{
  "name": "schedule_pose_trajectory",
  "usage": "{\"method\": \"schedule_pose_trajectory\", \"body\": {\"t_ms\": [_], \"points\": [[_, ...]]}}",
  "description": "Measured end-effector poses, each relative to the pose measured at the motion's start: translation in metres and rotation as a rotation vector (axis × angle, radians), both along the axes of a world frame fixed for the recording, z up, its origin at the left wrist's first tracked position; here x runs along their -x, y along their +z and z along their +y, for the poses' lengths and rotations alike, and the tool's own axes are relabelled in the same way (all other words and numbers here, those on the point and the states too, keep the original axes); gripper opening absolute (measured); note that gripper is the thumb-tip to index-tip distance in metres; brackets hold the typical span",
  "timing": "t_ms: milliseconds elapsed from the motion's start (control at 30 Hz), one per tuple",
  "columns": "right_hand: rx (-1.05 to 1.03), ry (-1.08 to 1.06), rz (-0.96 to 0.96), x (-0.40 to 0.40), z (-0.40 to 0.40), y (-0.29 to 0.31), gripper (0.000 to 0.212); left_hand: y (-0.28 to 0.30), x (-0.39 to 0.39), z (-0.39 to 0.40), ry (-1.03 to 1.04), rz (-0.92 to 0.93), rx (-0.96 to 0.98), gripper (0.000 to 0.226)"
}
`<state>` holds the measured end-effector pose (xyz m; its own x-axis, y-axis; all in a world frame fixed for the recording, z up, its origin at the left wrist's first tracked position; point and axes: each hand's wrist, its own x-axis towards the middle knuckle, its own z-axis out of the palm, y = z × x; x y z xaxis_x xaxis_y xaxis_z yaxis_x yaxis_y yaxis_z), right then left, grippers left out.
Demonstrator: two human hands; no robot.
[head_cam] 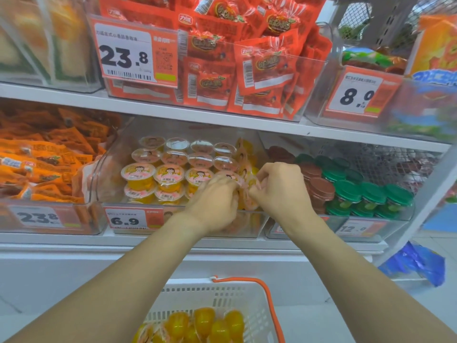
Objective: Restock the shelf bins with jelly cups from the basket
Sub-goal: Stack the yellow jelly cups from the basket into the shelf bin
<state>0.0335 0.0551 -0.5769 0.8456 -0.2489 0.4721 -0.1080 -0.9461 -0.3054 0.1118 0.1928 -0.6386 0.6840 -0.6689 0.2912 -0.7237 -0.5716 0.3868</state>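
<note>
A clear shelf bin (103,169) on the middle shelf holds several rows of yellow jelly cups (169,175) with pink lids. Both hands reach into its right front part. My left hand (212,201) curls its fingers round a jelly cup (228,176) at the row's right end. My right hand (277,186) pinches another jelly cup (249,199) lying on its side beside it. Below, a white basket (222,297) with an orange handle (268,303) holds several more yellow jelly cups (204,323).
A bin of green and brown lidded cups (351,189) sits to the right, orange snack packs (44,164) to the left. Red packets (235,70) fill the bin on the shelf above. Price tags hang on the bin fronts. A blue plastic bag (418,263) lies at lower right.
</note>
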Motion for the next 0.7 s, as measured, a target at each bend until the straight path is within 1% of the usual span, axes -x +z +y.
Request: {"method": "schedule_pose_trajectory", "body": {"t_ms": [67, 267, 367, 433, 567, 700], "points": [[0.003, -0.013, 0.016, -0.006, 0.004, -0.002, 0.014, 0.001, 0.0, 0.0, 0.016, 0.002, 0.011, 0.029], [0.013, -0.102, 0.133, -0.017, 0.005, -0.012, 0.017, -0.005, -0.002, 0.0, -0.003, 0.005, -0.01, 0.032], [0.015, -0.119, 0.114, -0.018, 0.002, -0.013, 0.027, -0.006, -0.006, 0.0, -0.032, 0.005, -0.009, 0.03], [0.017, -0.132, 0.105, -0.017, 0.0, -0.012, 0.029, -0.006, -0.006, 0.001, -0.054, -0.001, 0.004, 0.034], [0.024, -0.147, 0.062, -0.013, -0.005, -0.006, 0.032, -0.004, -0.004, 0.003, -0.081, -0.016, 0.091, 0.037], [-0.013, -0.131, 0.035, -0.003, -0.005, 0.0, 0.032, 0.0, 0.002, 0.007, -0.081, 0.009, 0.262, 0.036]]}}
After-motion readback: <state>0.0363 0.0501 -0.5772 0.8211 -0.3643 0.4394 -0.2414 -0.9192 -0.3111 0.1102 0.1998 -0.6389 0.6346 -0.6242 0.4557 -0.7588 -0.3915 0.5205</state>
